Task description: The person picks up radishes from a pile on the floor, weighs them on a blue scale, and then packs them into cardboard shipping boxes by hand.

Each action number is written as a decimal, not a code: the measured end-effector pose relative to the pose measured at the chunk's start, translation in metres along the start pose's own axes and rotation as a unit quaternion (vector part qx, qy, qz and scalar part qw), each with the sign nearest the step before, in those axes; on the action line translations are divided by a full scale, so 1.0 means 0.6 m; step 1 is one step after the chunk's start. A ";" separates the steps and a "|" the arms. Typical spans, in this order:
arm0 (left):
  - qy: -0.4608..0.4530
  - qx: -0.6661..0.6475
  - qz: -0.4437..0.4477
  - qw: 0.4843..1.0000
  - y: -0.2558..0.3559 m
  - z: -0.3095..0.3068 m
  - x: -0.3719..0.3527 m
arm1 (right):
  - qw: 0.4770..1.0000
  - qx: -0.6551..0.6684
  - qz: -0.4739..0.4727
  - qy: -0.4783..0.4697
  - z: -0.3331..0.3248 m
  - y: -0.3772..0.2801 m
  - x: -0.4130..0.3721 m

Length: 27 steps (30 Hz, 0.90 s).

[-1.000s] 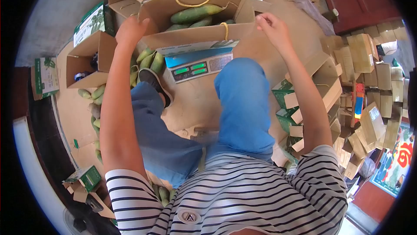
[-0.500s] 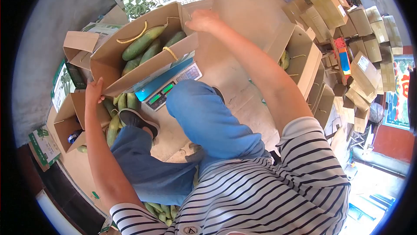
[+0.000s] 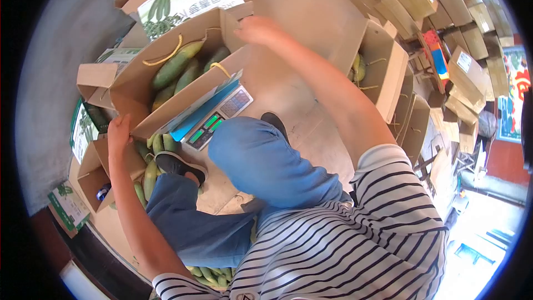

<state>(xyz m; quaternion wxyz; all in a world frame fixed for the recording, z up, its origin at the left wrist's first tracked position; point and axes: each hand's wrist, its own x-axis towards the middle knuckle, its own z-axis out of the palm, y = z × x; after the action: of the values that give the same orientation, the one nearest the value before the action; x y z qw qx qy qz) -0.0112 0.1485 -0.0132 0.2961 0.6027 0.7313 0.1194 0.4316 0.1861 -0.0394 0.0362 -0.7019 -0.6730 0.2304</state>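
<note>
An open cardboard carton (image 3: 189, 96) stands before me, with several long green radishes (image 3: 169, 72) and yellow cord handles (image 3: 166, 56) along its long sides. My left hand (image 3: 120, 131) is closed on the carton's near left corner. At the far right end, my right hand (image 3: 256, 29) grips the cardboard edge, its fingertips partly hidden. Against the carton's near side is a blue-topped electronic scale (image 3: 222, 116) with lit green displays. Whether the carton rests on the scale is hidden.
More radishes (image 3: 150, 180) lie on the floor by my shoe (image 3: 176, 167). A printed white carton (image 3: 191, 0) is behind the box. To the right stand another open carton (image 3: 383, 72) with radishes and stacked brown boxes (image 3: 411, 0).
The view has shifted slightly, so the carton and scale appear a little further left. Both hands keep their hold at the carton's ends.
</note>
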 end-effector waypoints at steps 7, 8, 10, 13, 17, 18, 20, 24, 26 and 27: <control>-0.016 0.018 -0.057 0.998 -0.046 0.001 0.012 | 1.000 0.007 0.003 -0.010 0.000 -0.039 -0.007; -0.021 0.016 -0.071 0.997 -0.056 0.003 0.014 | 1.000 0.013 0.004 -0.011 -0.001 -0.043 -0.009; -0.027 0.000 -0.091 0.995 -0.067 0.004 0.021 | 1.000 0.008 0.010 -0.013 0.001 -0.052 -0.007; -0.021 -0.056 -0.123 0.991 -0.068 0.004 0.019 | 1.000 0.016 0.022 -0.014 0.003 -0.055 -0.003; 0.008 -0.093 -0.150 0.984 -0.057 0.007 0.021 | 1.000 0.006 0.000 0.016 -0.006 -0.059 -0.008; 0.011 -0.087 -0.146 0.985 -0.049 0.008 0.021 | 1.000 -0.002 -0.001 0.015 -0.007 -0.056 -0.005; -0.012 -0.061 -0.105 0.993 -0.035 0.003 0.020 | 1.000 -0.016 -0.003 0.013 0.002 -0.047 0.003; -0.112 -0.091 -0.064 0.987 0.023 -0.015 0.000 | 0.999 0.012 -0.036 0.035 0.021 0.044 0.025; -0.108 -0.072 -0.051 0.990 0.090 -0.002 -0.034 | 0.998 0.016 -0.046 0.044 -0.016 0.094 -0.002; -0.107 -0.062 -0.044 0.991 0.127 0.012 -0.053 | 0.998 0.001 -0.036 0.057 -0.047 0.112 -0.020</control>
<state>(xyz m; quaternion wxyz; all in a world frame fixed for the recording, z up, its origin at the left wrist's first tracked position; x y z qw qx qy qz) 0.0581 0.1356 0.0305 0.4148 0.5599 0.7121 0.0862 0.5046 0.1757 -0.0353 0.0839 -0.6888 -0.6947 0.1896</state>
